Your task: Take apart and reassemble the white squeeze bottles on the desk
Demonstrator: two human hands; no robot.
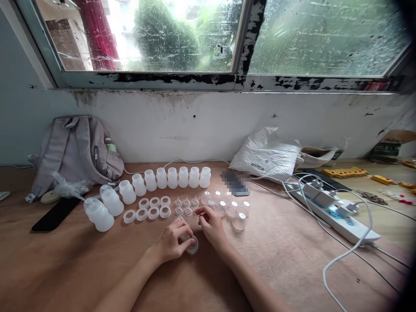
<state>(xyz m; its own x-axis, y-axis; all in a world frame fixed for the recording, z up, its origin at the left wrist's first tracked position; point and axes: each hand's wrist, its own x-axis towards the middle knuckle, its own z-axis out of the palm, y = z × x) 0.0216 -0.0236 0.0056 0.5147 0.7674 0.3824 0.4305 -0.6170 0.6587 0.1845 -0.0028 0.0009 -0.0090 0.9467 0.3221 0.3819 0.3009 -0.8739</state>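
Observation:
My left hand is closed, with thumb and fingers on a translucent collar ring low over the table. Up and to the right, my right hand curls its fingertips onto a clear bottle nipple at the end of the nipple rows; the fingers partly hide it. Several more clear nipples stand beside it. Further left lie two rows of white collar rings. Clear dome caps are grouped right of my right hand. Frosted baby bottles stand in a curved line behind.
A grey backpack and a dark phone-like slab are at the left. A silvery plastic bag leans on the wall. At the right, a power strip trails white cables. A partly blurred grey device lies behind the caps.

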